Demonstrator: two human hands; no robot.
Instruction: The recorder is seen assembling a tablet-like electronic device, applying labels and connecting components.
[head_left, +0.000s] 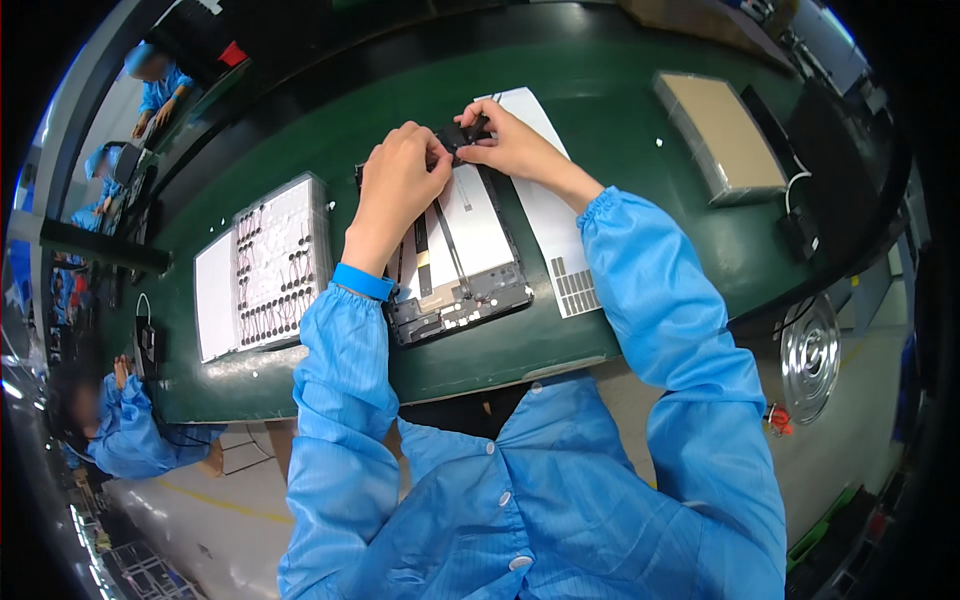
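Note:
An opened flat electronic device (482, 238), like a tablet, lies before me with its inside up. It has a black frame, silver-white panels and dark ribbon strips. At its far end my left hand (398, 178) is closed, fingertips pinched together near a small black part (452, 138); the fingers hide what they grip. My right hand (517, 147) is closed too, with thumb and fingers pinching a black piece (479, 128) at the same end. The two hands' fingertips are close together. A blue band (362, 281) circles my left wrist.
Left of the device stands a clear tray (285, 262) of small round black parts with red wires. A white sheet (545, 190) with a grid of grey labels lies to the right. Farther right are a brown box (722, 135) and a black device with cable. Co-workers sit at left.

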